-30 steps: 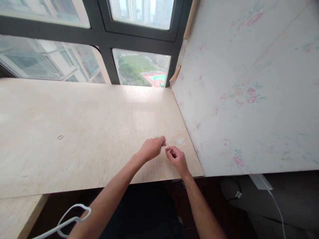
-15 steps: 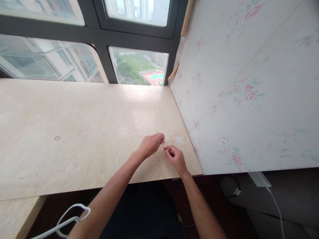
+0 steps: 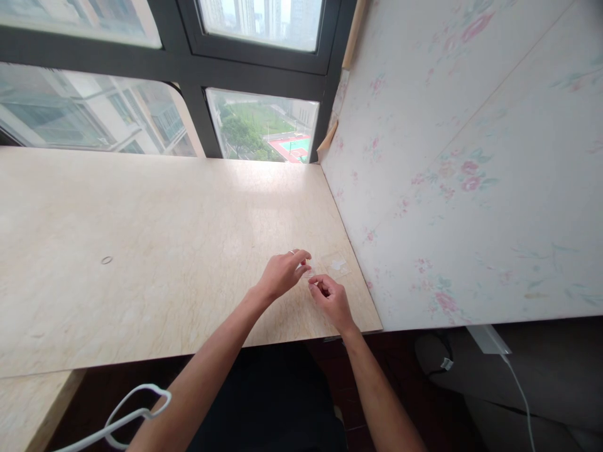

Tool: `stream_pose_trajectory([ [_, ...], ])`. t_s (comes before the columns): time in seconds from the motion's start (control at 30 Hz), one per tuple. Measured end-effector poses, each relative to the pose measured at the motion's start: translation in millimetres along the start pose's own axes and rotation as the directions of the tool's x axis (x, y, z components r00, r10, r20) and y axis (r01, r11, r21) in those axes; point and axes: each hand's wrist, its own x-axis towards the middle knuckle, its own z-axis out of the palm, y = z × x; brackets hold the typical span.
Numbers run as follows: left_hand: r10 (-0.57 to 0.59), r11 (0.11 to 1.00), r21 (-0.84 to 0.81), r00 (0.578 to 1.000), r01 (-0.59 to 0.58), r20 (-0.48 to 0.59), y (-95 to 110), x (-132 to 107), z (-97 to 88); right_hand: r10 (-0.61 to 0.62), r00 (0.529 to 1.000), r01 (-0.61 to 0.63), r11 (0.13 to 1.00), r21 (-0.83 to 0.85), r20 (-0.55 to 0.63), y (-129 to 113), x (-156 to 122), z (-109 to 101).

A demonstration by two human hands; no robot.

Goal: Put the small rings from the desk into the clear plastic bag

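My left hand (image 3: 281, 274), with a ring on one finger, is above the right part of the windowsill. Its thumb and forefinger are bent around a small clear plastic piece (image 3: 308, 273), whose exact kind is too small to make out. My right hand (image 3: 332, 300) is close on the right, thumb and fingertips pinched together at the lower edge of that piece. What lies inside the right pinch is hidden. Just beyond the right hand lies a clear, thin plastic packet (image 3: 346, 269) with a white patch (image 3: 338, 264) on it.
A thin ring-shaped loop (image 3: 107, 260) lies on the beige marbled sill (image 3: 188, 251) far to the left. The flowered wall (image 3: 447, 220) borders the sill on the right, the dark window frame (image 3: 183, 81) at the back. A white curved rod (image 3: 136, 414) shows at lower left.
My left thumb and forefinger have parted a little, from a tighter pinch, near the clear piece. My right hand has hardly moved. The view has shifted slightly.
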Motion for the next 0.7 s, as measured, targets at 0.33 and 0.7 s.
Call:
stream_pose_trajectory([
  [0.33, -0.06, 0.982, -0.19, 0.977, 0.021, -0.203, -17.2, -48.8, -27.8, 0.016, 1.0, -0.015, 0.999, 0.032, -0.01, 5.5, -1.6, 0.4],
  [0.7, -0.194, 0.881, -0.464, 0.965, 0.092, -0.178, -20.1, -120.3, -45.9, 0.102, 0.993, -0.096, 0.989, 0.11, -0.052, -1.6, -2.8, -0.6],
])
